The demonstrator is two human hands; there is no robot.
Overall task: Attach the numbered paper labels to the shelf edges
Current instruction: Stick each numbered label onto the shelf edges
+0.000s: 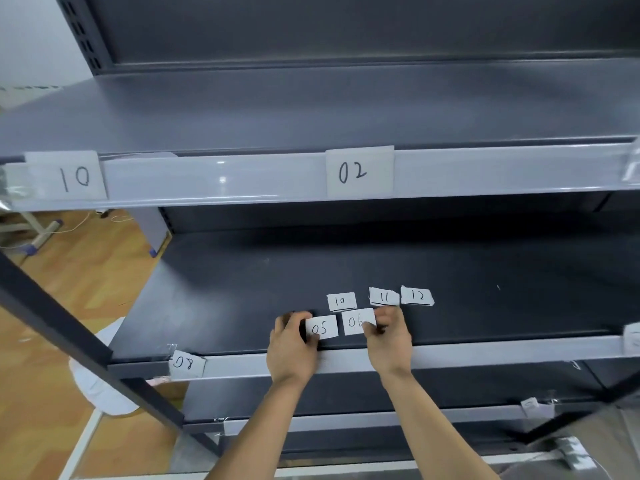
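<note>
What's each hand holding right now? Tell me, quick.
Left hand: pinches label 05.
Right hand: pinches label 06.

Handwritten white paper labels lie on the dark lower shelf point(242, 289) near its front: loose "10" point(341, 301), "11" point(383, 297) and "12" point(417, 296) flat in a back row. "05" point(321, 328) and "06" point(356, 321) sit just ahead, pinched by the left hand point(292, 344) and right hand point(389, 336). The grey upper shelf edge point(214, 178) carries fixed "10" point(69, 176) and "02" point(360, 171) upright; the lower shelf edge point(485, 351) carries "08" point(187, 363) at its left end — upside down.
</note>
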